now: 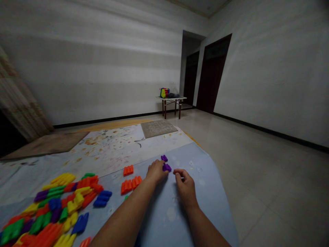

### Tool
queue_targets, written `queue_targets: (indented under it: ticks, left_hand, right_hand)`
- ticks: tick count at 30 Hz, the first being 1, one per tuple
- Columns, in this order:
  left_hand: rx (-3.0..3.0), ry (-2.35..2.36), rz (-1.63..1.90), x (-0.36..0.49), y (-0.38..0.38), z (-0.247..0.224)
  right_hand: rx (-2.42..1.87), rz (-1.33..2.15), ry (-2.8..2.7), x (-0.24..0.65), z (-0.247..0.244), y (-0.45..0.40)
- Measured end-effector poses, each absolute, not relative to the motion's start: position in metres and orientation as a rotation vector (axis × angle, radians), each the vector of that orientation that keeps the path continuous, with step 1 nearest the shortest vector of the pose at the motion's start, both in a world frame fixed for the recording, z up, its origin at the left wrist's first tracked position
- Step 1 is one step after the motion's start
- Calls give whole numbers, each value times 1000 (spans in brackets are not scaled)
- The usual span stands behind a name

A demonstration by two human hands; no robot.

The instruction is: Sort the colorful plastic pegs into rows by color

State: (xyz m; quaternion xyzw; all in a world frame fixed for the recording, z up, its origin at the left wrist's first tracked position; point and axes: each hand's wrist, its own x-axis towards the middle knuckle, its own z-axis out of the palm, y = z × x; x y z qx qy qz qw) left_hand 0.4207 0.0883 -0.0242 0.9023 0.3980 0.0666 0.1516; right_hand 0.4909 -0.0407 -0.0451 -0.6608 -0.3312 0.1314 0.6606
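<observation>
Two purple plastic pieces lie on the pale blue cloth near the table's middle. My left hand has its fingers closed around the left side of the nearer purple piece. Just beyond its fingertips rests the farther purple piece. To the right, my right hand is curled with thumb and forefinger close together; anything between them is too small to make out. Left of my hands are a small orange piece and a wider orange group. A green bit shows beside my left forearm.
A pile of red, yellow, green, blue and purple pieces spreads over the left front. Blue pieces lie at its right edge. A grey-brown mat is at the table's far side. Beyond stands a small table with a colourful bag.
</observation>
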Motion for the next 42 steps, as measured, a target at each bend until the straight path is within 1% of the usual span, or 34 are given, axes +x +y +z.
queue_targets:
  ticks: [11, 25, 35, 42]
  left_hand:
    - [2621, 1127, 167, 429, 86, -25]
    - [2539, 1227, 186, 446, 110, -30]
    - [2474, 1172, 312, 426, 109, -33]
    - [2438, 1102, 336, 429, 122, -36]
  right_hand:
    - [-1445, 326, -785, 489, -44, -41]
    - [-1505, 363, -786, 486, -44, -38]
    - [-1505, 360, -785, 484, -42, -38]
    - [-1516, 344, -796, 484, -44, -38]
